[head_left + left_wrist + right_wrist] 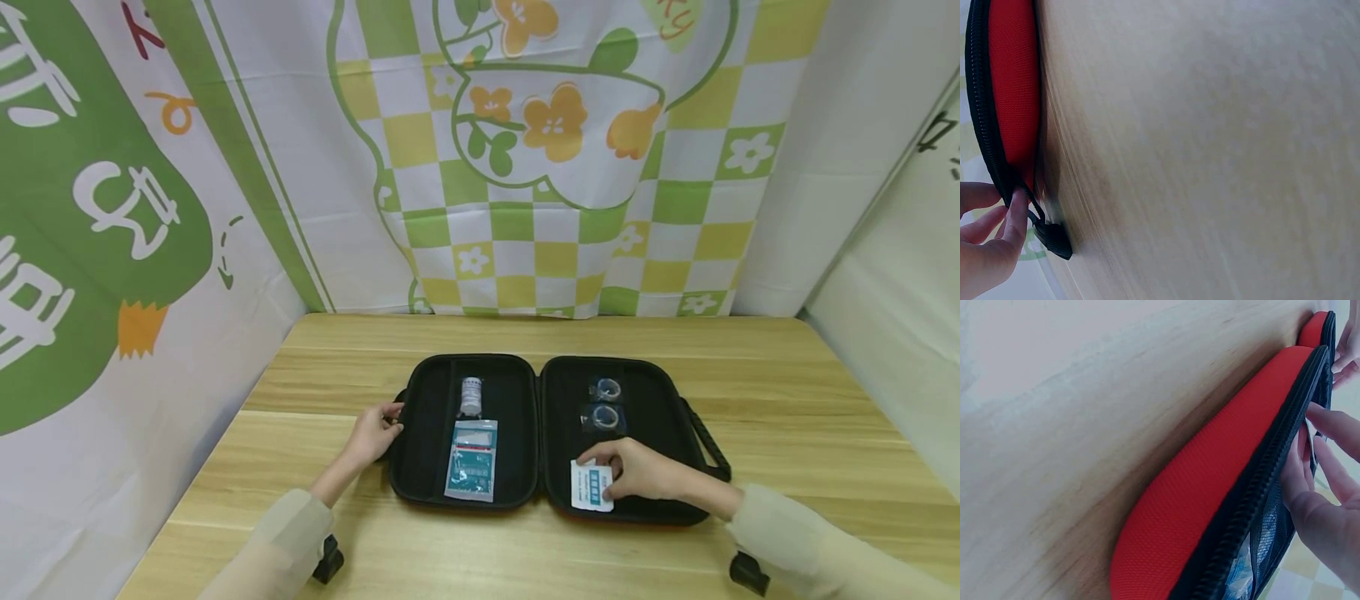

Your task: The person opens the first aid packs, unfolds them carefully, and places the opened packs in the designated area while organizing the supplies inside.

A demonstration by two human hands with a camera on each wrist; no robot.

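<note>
A black-lined zip case [422, 442] with a red outer shell lies open flat on the table. My right hand [643, 472] pinches a small white packet [583, 490] with a teal label over the near left corner of the case's right half. At the case's left edge, my left hand [371, 437] holds the rim between thumb and fingers. A black zipper pull [1052, 239] hangs beside those fingers in the left wrist view. The right wrist view shows the packet only as a thin pale edge between the fingers.
In the left half lie a white bottle [471, 395] and a teal-and-clear sachet [472, 473]. Two clear-wrapped rings, possibly tape rolls [604, 418], lie in the right half. A carrying handle [707, 437] sticks out on the right. Patterned cloth [517, 250] hangs behind the wooden table [795, 433].
</note>
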